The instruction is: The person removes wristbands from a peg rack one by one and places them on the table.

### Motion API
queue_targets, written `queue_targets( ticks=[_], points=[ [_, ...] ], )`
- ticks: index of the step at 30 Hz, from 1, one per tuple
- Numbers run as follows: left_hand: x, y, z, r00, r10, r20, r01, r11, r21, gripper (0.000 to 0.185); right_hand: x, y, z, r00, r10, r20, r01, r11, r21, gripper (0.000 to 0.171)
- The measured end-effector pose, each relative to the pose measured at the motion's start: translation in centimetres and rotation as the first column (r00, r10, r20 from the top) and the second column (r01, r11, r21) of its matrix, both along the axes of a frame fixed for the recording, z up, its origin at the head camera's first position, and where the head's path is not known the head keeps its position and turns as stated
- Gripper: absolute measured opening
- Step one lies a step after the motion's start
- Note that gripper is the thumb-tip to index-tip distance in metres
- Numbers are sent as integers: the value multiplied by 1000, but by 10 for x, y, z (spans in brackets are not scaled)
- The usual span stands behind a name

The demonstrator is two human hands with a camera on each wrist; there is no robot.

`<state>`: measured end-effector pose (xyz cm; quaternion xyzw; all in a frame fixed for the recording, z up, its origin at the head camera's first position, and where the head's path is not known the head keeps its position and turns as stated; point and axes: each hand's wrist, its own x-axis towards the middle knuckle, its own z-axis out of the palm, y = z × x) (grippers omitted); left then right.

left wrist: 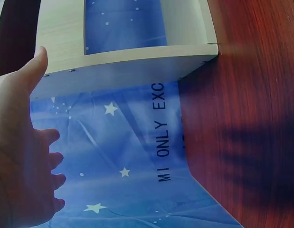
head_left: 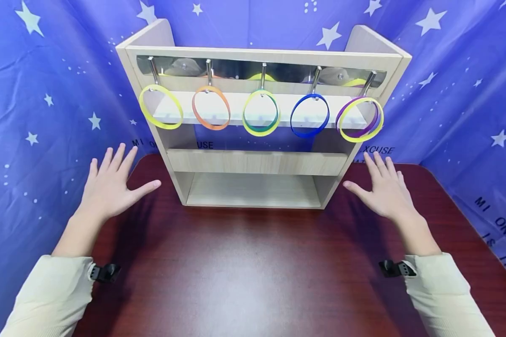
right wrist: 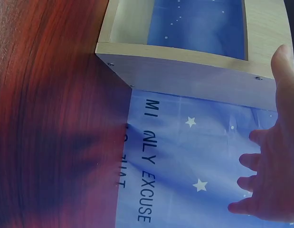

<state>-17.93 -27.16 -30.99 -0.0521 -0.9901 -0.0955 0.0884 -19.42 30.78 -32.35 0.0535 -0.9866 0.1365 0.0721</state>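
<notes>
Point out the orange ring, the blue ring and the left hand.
orange ring (head_left: pixel 211 126), head view, bottom of the band.
blue ring (head_left: pixel 309 135), head view, bottom of the band.
left hand (head_left: pixel 105 189), head view, back of the hand.

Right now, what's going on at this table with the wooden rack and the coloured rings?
A person holds both hands open above the dark red table, the left hand and right hand on either side of a light wooden rack, holding nothing. Thin coloured rings hang on its five metal hooks: yellow, orange, green-and-yellow, blue, purple-and-yellow.
</notes>
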Motion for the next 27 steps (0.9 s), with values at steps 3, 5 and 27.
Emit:
queue_targets(
  ticks=[3, 5, 27],
  points=[
    [1, 1, 0, 1000, 1, -9, -1, 1000, 19, 99, 0, -1, 2, 1000, 5, -9, -5, 1000, -5, 93],
    [1, 1, 1, 1000, 0, -17, 1, 999, 33, 99, 0, -1, 3, 1000, 6, -13, -6, 1000, -9, 93],
    [7, 13, 7, 959, 18, -283, 80, 940, 330, 67, 3, -4, 1, 994, 89, -55, -103, 938, -332, 76]
  ],
)
